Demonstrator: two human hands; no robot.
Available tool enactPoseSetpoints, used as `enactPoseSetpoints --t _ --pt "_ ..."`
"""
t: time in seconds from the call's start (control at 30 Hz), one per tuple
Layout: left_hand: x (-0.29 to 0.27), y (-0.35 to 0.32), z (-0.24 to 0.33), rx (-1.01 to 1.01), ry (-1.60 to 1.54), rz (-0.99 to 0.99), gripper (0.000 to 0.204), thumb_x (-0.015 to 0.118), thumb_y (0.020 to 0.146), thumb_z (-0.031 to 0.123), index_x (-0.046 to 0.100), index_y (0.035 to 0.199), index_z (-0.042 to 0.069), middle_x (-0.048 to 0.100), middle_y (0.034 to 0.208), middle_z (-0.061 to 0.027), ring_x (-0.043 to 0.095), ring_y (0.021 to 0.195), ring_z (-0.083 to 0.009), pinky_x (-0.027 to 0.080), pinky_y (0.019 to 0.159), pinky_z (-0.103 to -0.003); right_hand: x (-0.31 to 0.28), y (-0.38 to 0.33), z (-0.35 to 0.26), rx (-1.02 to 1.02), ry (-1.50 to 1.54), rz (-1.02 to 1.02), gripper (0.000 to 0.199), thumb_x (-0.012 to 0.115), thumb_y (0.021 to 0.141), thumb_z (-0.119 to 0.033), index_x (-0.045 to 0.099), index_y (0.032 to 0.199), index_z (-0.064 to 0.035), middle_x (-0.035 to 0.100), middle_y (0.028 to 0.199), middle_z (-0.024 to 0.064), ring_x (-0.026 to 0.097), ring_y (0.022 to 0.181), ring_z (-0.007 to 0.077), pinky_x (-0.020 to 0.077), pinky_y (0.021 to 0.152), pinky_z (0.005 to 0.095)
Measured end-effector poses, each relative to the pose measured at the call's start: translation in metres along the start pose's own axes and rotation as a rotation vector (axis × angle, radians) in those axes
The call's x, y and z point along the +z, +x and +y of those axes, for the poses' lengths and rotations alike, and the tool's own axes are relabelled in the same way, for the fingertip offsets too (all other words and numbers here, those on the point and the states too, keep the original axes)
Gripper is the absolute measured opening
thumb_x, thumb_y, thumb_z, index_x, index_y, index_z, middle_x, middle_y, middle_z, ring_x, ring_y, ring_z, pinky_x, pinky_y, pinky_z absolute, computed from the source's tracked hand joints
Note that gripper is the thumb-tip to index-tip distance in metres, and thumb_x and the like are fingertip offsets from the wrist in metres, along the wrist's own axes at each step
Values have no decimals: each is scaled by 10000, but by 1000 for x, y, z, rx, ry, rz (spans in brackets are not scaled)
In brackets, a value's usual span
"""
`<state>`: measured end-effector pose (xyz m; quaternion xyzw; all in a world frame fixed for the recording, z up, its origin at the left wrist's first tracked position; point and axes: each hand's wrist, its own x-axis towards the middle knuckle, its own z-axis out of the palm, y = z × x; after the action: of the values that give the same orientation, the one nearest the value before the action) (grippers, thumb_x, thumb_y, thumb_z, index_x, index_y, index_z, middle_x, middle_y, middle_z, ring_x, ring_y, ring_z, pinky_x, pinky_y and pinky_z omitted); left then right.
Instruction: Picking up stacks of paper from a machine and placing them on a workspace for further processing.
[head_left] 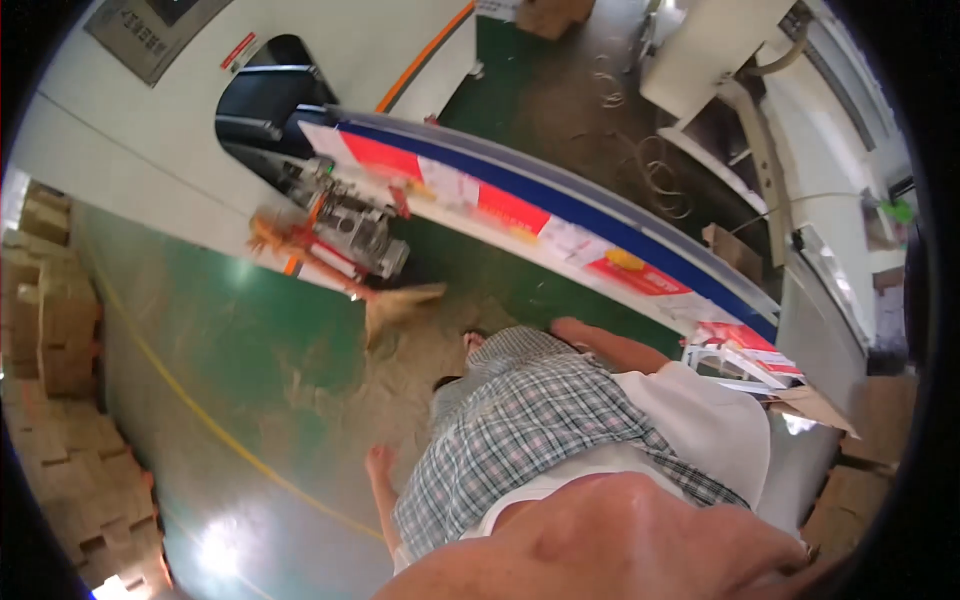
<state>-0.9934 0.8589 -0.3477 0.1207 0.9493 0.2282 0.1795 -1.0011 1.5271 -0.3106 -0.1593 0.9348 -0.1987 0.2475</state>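
down low, your left hand (379, 462) hangs open and empty over the green floor (250, 350); your right hand's hidden, grip unknowable, beside the printed sheets (745, 355).

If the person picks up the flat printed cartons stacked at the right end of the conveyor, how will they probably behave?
The flat printed cartons look thin and folded, so one probably bends if lifted by an edge. The sheets lie fanned and uneven, so the stack may slide apart. They seem light for their size. The right hand is nearest, not touching.
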Motion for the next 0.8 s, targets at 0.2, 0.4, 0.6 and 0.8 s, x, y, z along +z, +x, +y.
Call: enactPoseSetpoints --t 0.2,0.4,0.6,0.8 --pt "-47 125 21 -608 -680 -122 267 599 753 293 610 871 53 639 762 -78 597 727 -210 468 602 -375 -171 68 -97 285 682 321 272 585 807 -265 588 995 -69 630 848 99 603 793 200 477 724 324" --pt "-81 307 -27 88 112 -449 281 533 797 325 643 871 77 651 865 -91 625 795 -207 486 629 -358 -214 116 -129 484 684 665 319 597 796 -173 528 1094 -80 596 866 63 574 726 144 493 640 298" --pt "-163 449 16 -430 -1117 -127 110 523 815 147 531 733 74 547 607 -63 530 481 -181 393 365 -304 -223 141 -114 878 484 1002 206 581 796 -139 488 946 -33 543 717 71 537 568 135 474 453 272" --pt "-149 471 -49 -469 -1022 -259 146 535 805 168 541 736 40 559 569 -66 530 436 -156 422 380 -282 -241 169 -124 1170 570 1012 256 609 767 -261 545 809 -17 583 677 141 583 647 258 463 611 368"
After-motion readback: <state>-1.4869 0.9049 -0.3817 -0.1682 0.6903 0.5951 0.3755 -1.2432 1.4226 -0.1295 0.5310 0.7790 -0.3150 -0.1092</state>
